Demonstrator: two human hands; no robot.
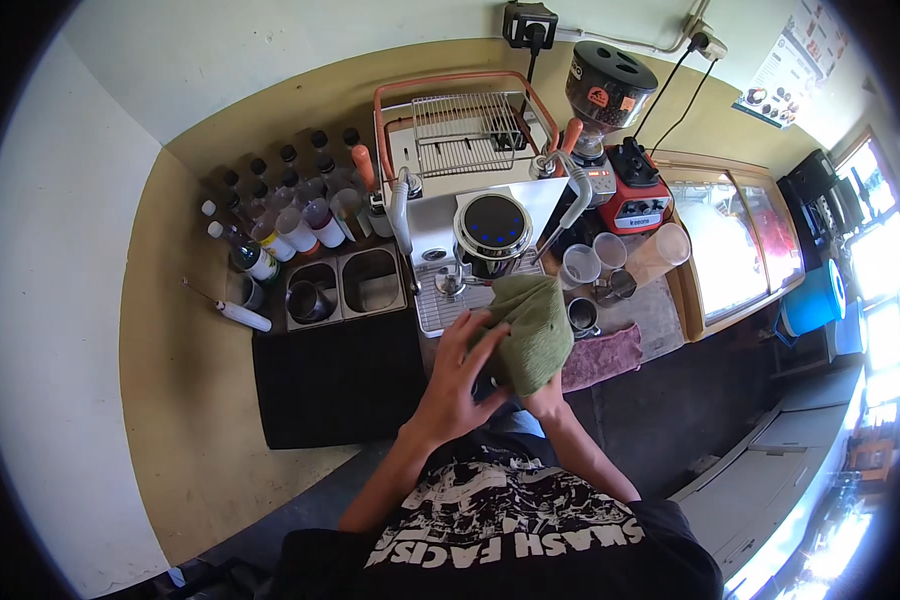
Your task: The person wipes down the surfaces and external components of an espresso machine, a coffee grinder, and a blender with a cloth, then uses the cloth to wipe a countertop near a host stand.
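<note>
A green cloth is bunched up in front of the espresso machine. My right hand holds it from below, with most of the fingers covered by the fabric. At the cloth's left side is my left hand, its fingers spread apart; the fingertips overlap the cloth in view, and whether they press on it is unclear. Something dark shows between the left palm and the cloth, too hidden to name. Behind the hands lies the machine's metal drip tray.
Metal containers sit left, beside a black mat and several bottles. Rightward are clear plastic cups, a metal cup, a reddish cloth, a coffee grinder, a red blender base and a glass-fronted case.
</note>
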